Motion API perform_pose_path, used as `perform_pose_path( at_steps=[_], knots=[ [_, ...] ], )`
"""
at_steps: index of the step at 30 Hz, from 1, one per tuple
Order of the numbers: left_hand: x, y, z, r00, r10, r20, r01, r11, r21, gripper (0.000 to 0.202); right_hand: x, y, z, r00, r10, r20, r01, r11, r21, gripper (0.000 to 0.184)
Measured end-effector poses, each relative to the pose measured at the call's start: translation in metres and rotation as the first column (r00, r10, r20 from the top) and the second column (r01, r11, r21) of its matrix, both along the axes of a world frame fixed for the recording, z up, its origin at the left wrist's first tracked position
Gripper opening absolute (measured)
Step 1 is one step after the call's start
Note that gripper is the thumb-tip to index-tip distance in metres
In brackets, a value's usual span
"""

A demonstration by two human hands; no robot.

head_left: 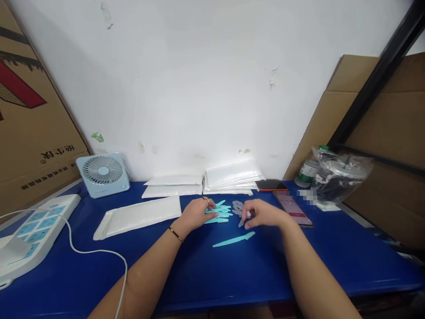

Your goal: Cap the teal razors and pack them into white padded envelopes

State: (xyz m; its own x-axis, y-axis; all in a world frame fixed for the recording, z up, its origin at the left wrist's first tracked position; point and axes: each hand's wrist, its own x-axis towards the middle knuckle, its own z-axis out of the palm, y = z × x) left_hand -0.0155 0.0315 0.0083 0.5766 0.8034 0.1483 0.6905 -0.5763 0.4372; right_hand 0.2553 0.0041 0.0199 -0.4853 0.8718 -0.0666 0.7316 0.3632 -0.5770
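Note:
My left hand (199,212) rests over a pile of teal eyebrow razors (223,212), thumb and fingers closed around their handle ends. To the right of that pile lie several small clear plastic blade covers (237,206). My right hand (262,213) is at the covers' right edge, its fingers curled in a pinch. Whatever is between those fingertips is too small to make out. One single teal eyebrow razor (234,239) lies apart on the blue table (232,274), nearer to me than both hands.
White padded mailers (232,175) are stacked by the wall, with one mailer (139,217) lying left. Two phones (294,208) (272,184), a bottle (307,173) and a plastic-wrapped item (338,177) stand right. A fan (102,174), power strip (40,230) and white cable (99,251) occupy the left.

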Motion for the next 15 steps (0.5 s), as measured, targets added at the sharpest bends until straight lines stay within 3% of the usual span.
perform_pose_path(
  at_steps=[2, 4, 6, 9, 12, 15],
  knots=[
    [0.004, -0.006, 0.003, 0.998, -0.055, -0.007, 0.055, 0.998, -0.014, 0.026, -0.003, -0.004, 0.0, 0.991, 0.103, 0.081, -0.09, 0.985, -0.144, 0.031],
    [0.009, -0.014, 0.005, 0.991, -0.132, -0.026, 0.132, 0.991, -0.006, 0.024, -0.008, -0.008, -0.001, 0.979, 0.135, 0.152, -0.103, 0.974, -0.203, 0.026],
    [0.015, -0.022, 0.006, 0.977, -0.21, -0.044, 0.212, 0.977, 0.03, 0.026, -0.014, -0.009, -0.001, 0.978, 0.128, 0.165, -0.096, 0.977, -0.19, 0.02],
    [0.021, -0.029, 0.005, 0.955, -0.28, -0.103, 0.289, 0.952, 0.095, 0.029, -0.02, -0.01, 0.0, 0.995, 0.086, 0.05, -0.082, 0.993, -0.085, 0.015],
    [0.019, -0.028, 0.003, 0.949, -0.233, -0.211, 0.255, 0.963, 0.085, 0.03, -0.021, -0.009, -0.001, 0.994, 0.017, -0.107, -0.025, 0.997, -0.074, 0.015],
    [0.01, -0.019, 0.005, 0.972, -0.105, -0.212, 0.114, 0.993, 0.031, 0.034, -0.012, -0.004, -0.003, 0.977, -0.108, -0.186, 0.094, 0.992, -0.082, 0.016]
  ],
)
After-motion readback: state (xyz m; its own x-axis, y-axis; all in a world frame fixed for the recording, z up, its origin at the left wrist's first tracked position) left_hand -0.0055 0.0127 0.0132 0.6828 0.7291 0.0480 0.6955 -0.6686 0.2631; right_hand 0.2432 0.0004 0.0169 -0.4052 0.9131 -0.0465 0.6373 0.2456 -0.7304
